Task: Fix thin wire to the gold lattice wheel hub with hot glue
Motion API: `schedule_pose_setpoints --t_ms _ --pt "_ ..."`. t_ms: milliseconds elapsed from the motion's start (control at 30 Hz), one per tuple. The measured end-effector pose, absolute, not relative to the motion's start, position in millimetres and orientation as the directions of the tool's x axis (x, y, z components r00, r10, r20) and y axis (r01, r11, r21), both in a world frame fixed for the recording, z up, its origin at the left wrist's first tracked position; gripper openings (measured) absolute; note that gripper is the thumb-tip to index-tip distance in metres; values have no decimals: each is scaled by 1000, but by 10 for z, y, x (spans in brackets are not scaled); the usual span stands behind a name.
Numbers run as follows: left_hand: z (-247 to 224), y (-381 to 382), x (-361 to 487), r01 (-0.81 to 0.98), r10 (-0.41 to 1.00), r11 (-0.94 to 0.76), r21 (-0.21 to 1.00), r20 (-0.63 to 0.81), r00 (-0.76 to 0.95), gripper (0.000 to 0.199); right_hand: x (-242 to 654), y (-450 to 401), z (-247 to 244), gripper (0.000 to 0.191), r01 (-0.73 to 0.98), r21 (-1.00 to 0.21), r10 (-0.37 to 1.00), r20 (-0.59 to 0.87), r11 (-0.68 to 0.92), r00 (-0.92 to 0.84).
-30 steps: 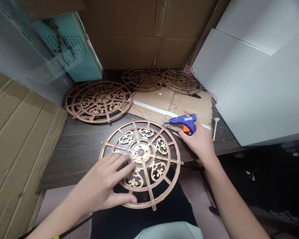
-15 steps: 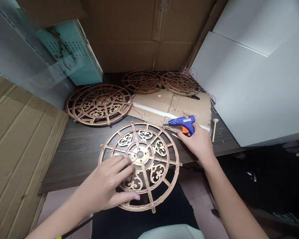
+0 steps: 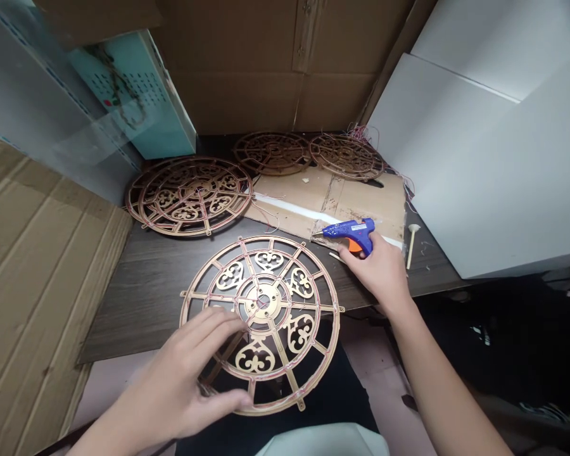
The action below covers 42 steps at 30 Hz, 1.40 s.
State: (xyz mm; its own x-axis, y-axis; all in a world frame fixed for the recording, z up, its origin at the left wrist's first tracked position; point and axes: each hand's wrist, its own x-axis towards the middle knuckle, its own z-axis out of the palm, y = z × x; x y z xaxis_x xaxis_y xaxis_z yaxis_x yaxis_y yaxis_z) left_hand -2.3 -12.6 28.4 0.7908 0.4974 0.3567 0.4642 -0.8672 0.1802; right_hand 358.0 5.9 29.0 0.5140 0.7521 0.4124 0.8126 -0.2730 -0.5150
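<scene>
The left hand reaches in from the lower left, palm down, with its fingers spread and open. The fingertips rest over the lower left of a round wooden frame, and the thumb lies near its bottom rim, gripping nothing. The frame lies flat at the front edge of a dark wooden table, its lower part jutting past the edge over the person's lap, with thin wires running along its spokes.

The right hand lies to the right, fingers curled around the handle of a blue glue gun with an orange trigger. The gun's nozzle points left over a cardboard sheet with a white strip across it. Just right of the hand lies a small wooden stick.

Farther back, a stack of matching frames sits on the left, and two more frames lie at the far edge, before a cardboard box wall.
</scene>
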Motion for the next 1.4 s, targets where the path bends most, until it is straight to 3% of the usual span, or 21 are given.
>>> schedule_pose_setpoints --t_ms 233,533,633,833,1133,1400 --pt "156 -314 -39 514 486 -858 10 337 806 95 3576 52 286 30 820 -500 743 429 -278 514" --pt "265 -325 -29 466 427 -879 -102 268 864 124 3601 55 264 32 825 -501 745 439 -261 502" --pt "278 -322 -19 435 391 -881 -186 231 891 118 3609 62 260 32 833 -491 745 448 -256 493" --pt "227 -293 12 440 406 -858 -264 177 897 67 3600 59 270 32 833 -488 746 445 -261 495" --pt "300 -267 3 391 354 -901 -189 202 913 80 3608 59 260 31 831 -499 744 451 -247 493" --pt "278 -222 -1 352 310 -918 -182 222 924 77 3647 68 264 32 824 -518 749 448 -228 489"
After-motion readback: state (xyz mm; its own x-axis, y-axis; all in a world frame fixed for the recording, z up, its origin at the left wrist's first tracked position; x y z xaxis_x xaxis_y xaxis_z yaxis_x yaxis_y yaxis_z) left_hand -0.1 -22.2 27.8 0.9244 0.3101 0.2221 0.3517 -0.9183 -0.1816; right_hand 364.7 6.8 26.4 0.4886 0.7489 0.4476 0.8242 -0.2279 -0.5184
